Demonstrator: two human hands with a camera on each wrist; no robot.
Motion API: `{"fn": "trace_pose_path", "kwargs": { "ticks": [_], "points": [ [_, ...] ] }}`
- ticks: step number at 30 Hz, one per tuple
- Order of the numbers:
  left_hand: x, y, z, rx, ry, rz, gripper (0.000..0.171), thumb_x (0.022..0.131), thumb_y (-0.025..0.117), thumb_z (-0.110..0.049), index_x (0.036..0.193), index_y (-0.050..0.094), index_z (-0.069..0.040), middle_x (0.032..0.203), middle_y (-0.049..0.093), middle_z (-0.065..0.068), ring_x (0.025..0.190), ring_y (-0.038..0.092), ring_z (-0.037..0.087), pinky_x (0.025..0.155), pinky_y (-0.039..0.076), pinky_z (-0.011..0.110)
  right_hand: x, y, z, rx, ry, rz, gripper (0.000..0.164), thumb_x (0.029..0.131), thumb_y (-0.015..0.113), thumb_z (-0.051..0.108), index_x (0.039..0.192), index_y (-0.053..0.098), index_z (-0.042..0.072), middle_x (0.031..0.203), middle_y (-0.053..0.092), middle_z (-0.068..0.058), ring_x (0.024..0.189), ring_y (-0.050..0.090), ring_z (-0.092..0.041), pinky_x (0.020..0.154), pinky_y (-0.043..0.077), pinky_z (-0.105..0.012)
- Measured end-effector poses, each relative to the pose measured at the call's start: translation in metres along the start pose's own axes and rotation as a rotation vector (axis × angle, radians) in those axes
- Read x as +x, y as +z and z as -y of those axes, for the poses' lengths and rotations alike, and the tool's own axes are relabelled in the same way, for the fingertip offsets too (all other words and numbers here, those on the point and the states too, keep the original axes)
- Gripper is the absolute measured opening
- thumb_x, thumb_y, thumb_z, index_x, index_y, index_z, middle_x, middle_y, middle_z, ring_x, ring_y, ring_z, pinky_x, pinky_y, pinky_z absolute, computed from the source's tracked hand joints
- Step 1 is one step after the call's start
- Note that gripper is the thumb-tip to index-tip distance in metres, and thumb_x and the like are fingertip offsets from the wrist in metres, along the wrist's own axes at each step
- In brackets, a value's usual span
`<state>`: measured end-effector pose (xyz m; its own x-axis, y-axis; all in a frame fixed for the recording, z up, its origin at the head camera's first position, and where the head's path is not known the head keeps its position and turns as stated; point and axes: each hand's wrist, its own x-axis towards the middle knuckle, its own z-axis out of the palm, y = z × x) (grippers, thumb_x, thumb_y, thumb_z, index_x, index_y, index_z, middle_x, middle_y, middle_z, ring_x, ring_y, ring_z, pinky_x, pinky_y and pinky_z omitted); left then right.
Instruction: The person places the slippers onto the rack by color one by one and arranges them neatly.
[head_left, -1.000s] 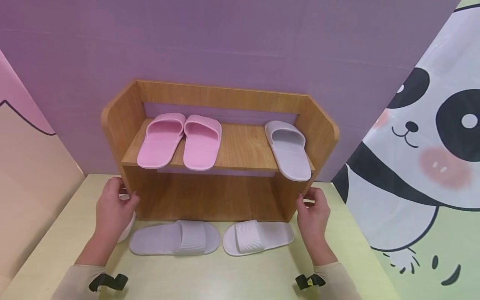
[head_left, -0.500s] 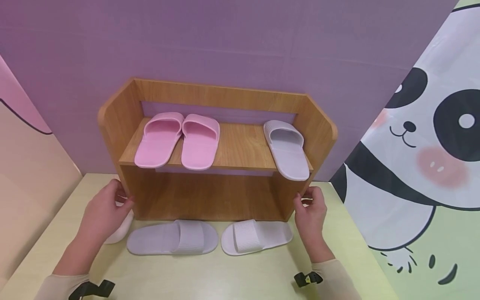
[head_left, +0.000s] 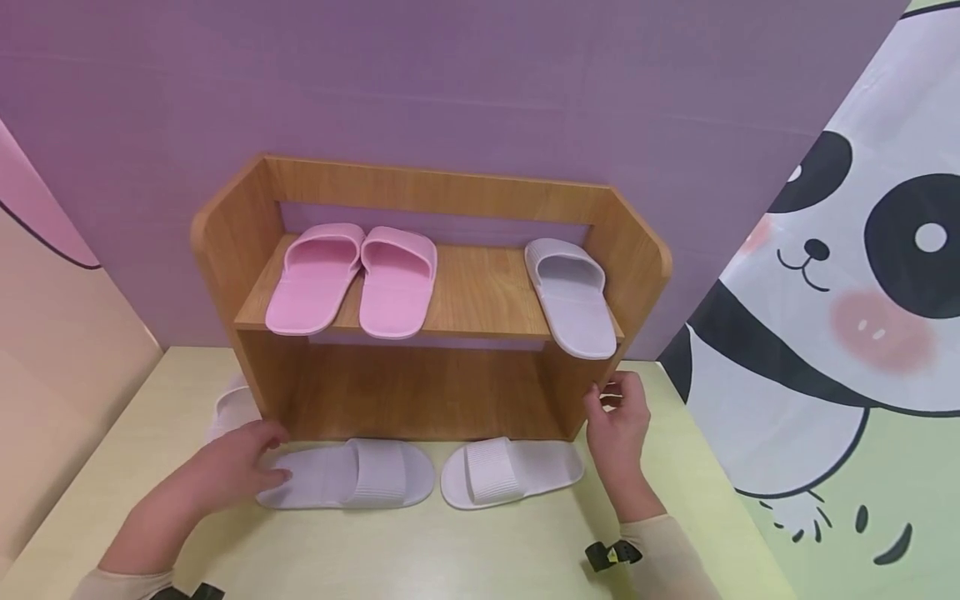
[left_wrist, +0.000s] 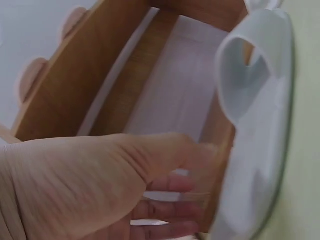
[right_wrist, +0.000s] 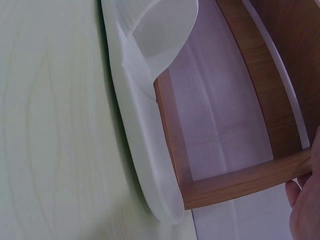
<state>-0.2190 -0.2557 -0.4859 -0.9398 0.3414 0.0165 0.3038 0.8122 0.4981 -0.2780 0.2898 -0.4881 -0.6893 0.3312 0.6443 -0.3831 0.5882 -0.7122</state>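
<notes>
A wooden shoe rack (head_left: pixel 442 190) stands against the purple wall. My right hand (head_left: pixel 621 427) holds the front edge of its right side panel, thumb and fingertips at the wood. Near the rack's lower left corner, my left hand (head_left: pixel 225 471) reaches over the heel end of a grey slipper (head_left: pixel 381 473), its thumb and fingers apart. In the left wrist view, that slipper (left_wrist: pixel 257 130) lies beyond the fingertips; whether they touch it I cannot tell. To its right lies a white slipper (head_left: pixel 495 473). Two pink slippers (head_left: pixel 313 283) and a lavender-grey slipper (head_left: pixel 576 304) sit on the upper shelf.
Another whitish slipper (head_left: pixel 234 408) lies left of the rack, partly hidden by the left hand. The lower shelf space (head_left: pixel 427 392) lies behind the front slippers. A pale wood-look table (head_left: pixel 420 558) carries everything. A panda-printed wall (head_left: pixel 862 350) stands to the right.
My left hand has let go of the rack's left side panel and come down and nearer, to the grey slipper's heel end. The right hand stays at the right panel.
</notes>
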Motion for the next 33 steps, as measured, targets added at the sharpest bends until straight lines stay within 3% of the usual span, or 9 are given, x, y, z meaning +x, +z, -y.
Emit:
{"fn": "trace_pose_path", "kwargs": {
  "ticks": [6, 11, 14, 20, 25, 33],
  "points": [
    [-0.001, 0.025, 0.002, 0.060, 0.144, -0.021, 0.070, 0.073, 0.100, -0.032, 0.130, 0.073, -0.002, 0.128, 0.072, 0.015, 0.122, 0.065, 0.042, 0.106, 0.053, 0.061, 0.000, 0.000, -0.003, 0.004, -0.013, -0.002, 0.014, 0.099, 0.068, -0.004, 0.112, 0.064, -0.002, 0.109, 0.068, -0.013, 0.097, 0.065, -0.010, 0.079, 0.054, -0.020],
    [-0.002, 0.034, 0.002, 0.065, 0.207, -0.038, 0.083, 0.069, 0.102, -0.038, 0.138, 0.071, -0.006, 0.139, 0.068, 0.016, 0.132, 0.061, 0.044, 0.109, 0.052, 0.062, 0.000, 0.000, -0.001, -0.002, -0.007, 0.001, 0.015, 0.099, 0.068, -0.003, 0.113, 0.064, -0.001, 0.110, 0.068, -0.014, 0.098, 0.064, -0.010, 0.080, 0.055, -0.024],
    [-0.003, 0.036, 0.004, 0.068, 0.229, -0.048, 0.085, 0.068, 0.102, -0.038, 0.140, 0.071, -0.007, 0.142, 0.067, 0.016, 0.134, 0.060, 0.046, 0.109, 0.052, 0.064, 0.000, 0.000, 0.000, 0.002, -0.002, 0.004, 0.015, 0.100, 0.068, -0.003, 0.114, 0.063, -0.001, 0.110, 0.067, -0.014, 0.099, 0.065, -0.011, 0.081, 0.057, -0.031],
    [-0.002, 0.040, 0.007, 0.068, 0.259, -0.052, 0.084, 0.070, 0.101, -0.036, 0.143, 0.071, -0.008, 0.144, 0.067, 0.014, 0.135, 0.059, 0.046, 0.111, 0.050, 0.066, -0.001, 0.001, 0.000, 0.017, -0.021, -0.018, 0.013, 0.098, 0.067, -0.006, 0.111, 0.063, -0.005, 0.106, 0.068, -0.014, 0.097, 0.066, -0.016, 0.078, 0.057, -0.034],
    [-0.002, 0.042, 0.006, 0.067, 0.260, -0.047, 0.080, 0.071, 0.101, -0.032, 0.142, 0.072, -0.010, 0.142, 0.068, 0.011, 0.133, 0.060, 0.043, 0.111, 0.050, 0.065, -0.001, 0.002, -0.001, 0.023, -0.015, -0.021, 0.014, 0.097, 0.067, -0.008, 0.110, 0.062, -0.005, 0.106, 0.069, -0.014, 0.096, 0.065, -0.012, 0.078, 0.056, -0.037],
    [-0.002, 0.038, 0.005, 0.098, 0.306, -0.028, 0.077, 0.068, 0.100, -0.019, 0.140, 0.073, -0.006, 0.138, 0.067, 0.011, 0.129, 0.061, 0.041, 0.108, 0.052, 0.060, -0.001, 0.001, 0.001, 0.018, -0.016, -0.025, 0.014, 0.099, 0.066, -0.007, 0.112, 0.062, -0.005, 0.108, 0.068, -0.016, 0.098, 0.066, -0.014, 0.080, 0.054, -0.027]
  ]
}}
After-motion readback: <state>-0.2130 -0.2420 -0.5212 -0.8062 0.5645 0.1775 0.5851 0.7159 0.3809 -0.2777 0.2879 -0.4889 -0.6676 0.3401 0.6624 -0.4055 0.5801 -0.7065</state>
